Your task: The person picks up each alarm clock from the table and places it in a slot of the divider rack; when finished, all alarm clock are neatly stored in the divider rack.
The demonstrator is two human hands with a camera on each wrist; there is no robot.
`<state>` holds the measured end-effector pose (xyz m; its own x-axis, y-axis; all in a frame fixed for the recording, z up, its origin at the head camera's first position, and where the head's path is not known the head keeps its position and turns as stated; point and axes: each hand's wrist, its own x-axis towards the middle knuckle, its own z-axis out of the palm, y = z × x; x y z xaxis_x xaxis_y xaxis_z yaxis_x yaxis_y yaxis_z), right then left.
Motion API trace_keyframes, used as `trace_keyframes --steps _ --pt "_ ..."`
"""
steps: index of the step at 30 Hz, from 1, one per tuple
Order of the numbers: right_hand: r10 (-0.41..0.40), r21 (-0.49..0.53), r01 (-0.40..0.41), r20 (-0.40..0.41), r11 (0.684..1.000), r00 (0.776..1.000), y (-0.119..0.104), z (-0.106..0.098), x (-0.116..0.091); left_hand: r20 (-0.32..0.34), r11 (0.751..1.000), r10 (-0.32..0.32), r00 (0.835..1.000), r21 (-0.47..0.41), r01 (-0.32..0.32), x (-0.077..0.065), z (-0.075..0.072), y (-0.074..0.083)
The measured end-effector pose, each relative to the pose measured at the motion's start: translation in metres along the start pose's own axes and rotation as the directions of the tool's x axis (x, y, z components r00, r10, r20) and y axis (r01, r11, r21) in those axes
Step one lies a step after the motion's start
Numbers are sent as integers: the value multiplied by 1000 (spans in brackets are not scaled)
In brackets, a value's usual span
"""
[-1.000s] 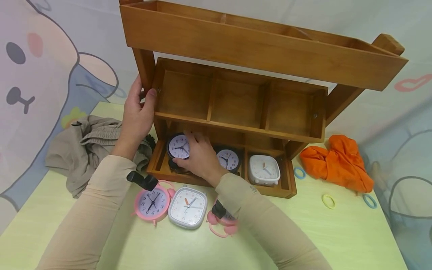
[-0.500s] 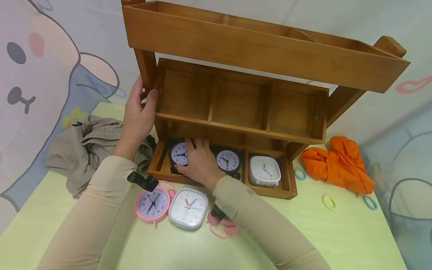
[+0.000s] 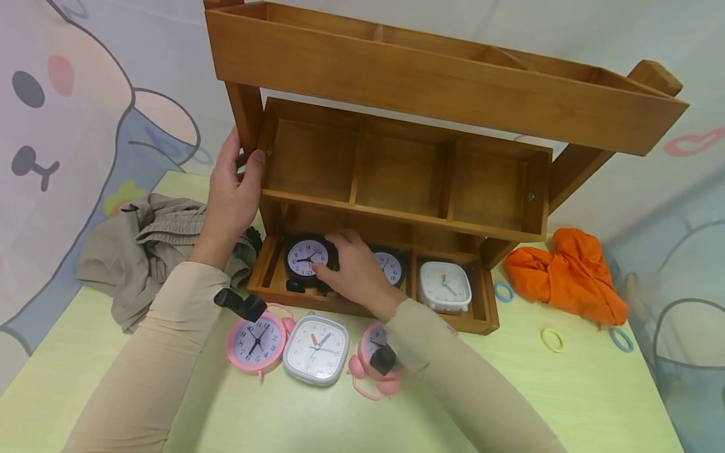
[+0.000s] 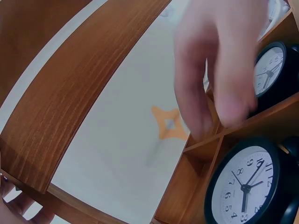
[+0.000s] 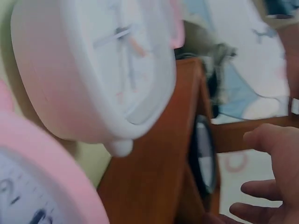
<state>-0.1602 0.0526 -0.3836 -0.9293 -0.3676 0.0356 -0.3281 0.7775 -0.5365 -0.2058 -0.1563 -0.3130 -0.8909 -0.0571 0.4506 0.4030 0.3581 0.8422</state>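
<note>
My left hand [image 3: 235,189] grips the left upright of a brown wooden shelf rack [image 3: 447,82]. My right hand [image 3: 362,270] hovers over the rack's bottom tray, just right of a round black alarm clock [image 3: 306,257] in the left compartment. Its fingers are parted and hold nothing in the right wrist view. That clock's numerals look upside down from the head. A second black alarm clock [image 3: 391,267], partly behind the right hand, fills the middle compartment. In the right compartment sits a white square alarm clock [image 3: 444,284].
On the table in front stand a pink alarm clock [image 3: 256,341], a light grey square clock [image 3: 315,349] and another pink clock [image 3: 370,343], partly hidden by the wrist camera. Grey-beige cloth [image 3: 153,245] lies left, orange cloth [image 3: 566,274] right, near several small rings [image 3: 552,340].
My right hand has come off the left black clock and shifted right. That clock has settled slightly to the right in its compartment. The left hand keeps its hold on the rack.
</note>
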Motion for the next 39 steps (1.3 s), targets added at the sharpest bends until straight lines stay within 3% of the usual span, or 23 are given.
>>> trace_keyframes --steps 11,19,27,39 --pt "79 276 -25 -187 961 979 25 -50 -74 -2 1000 -4 1000 10 4 1 -1 -1" --pt "218 435 -70 -301 898 928 41 -71 -126 2 1000 -9 1000 -1 9 1 -1 0" --pt "302 529 -104 -303 843 904 57 -61 -163 3 1000 -10 1000 3 10 1 0 -1" --pt "393 631 -159 -249 759 885 85 -30 -193 -1 1000 -17 1000 0 17 0 1 -1"
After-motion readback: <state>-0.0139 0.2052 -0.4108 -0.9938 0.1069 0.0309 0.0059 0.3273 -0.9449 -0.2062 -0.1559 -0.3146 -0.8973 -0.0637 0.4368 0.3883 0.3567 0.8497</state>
